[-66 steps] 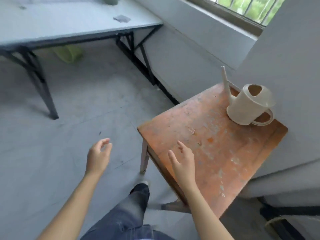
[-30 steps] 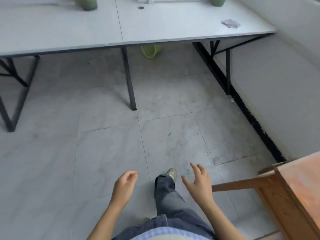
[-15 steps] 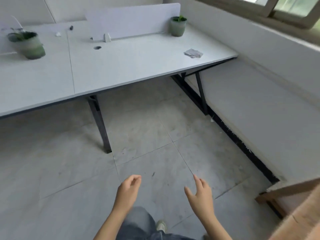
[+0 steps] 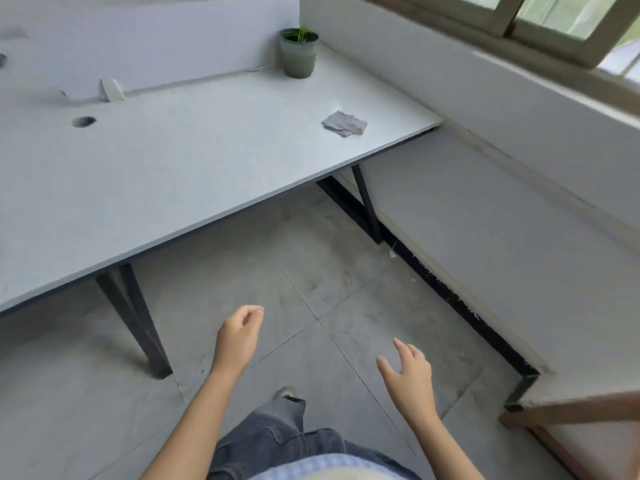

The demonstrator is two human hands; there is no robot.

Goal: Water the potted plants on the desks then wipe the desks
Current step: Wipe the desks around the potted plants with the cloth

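A white desk (image 4: 180, 174) fills the upper left of the view. On its far right corner a small green potted plant (image 4: 299, 51) stands upright beside a white divider panel (image 4: 149, 43). A crumpled grey cloth (image 4: 345, 123) lies near the desk's right edge. My left hand (image 4: 239, 337) hangs over the floor with its fingers loosely curled, holding nothing. My right hand (image 4: 408, 375) is lower and to the right, fingers spread, also holding nothing. Both hands are well short of the desk. The watering can is out of view.
Black desk legs (image 4: 138, 323) stand to the left of my hands. A white wall with a window (image 4: 540, 15) runs along the right. A wooden table edge (image 4: 571, 410) juts in at the bottom right. My leg and shoe (image 4: 285, 393) are below, over grey floor tiles.
I have turned away from the wooden table and the watering can and moved closer to the white desk. The right-hand plant and the cloth now look larger. Both hands stay without anything in them.
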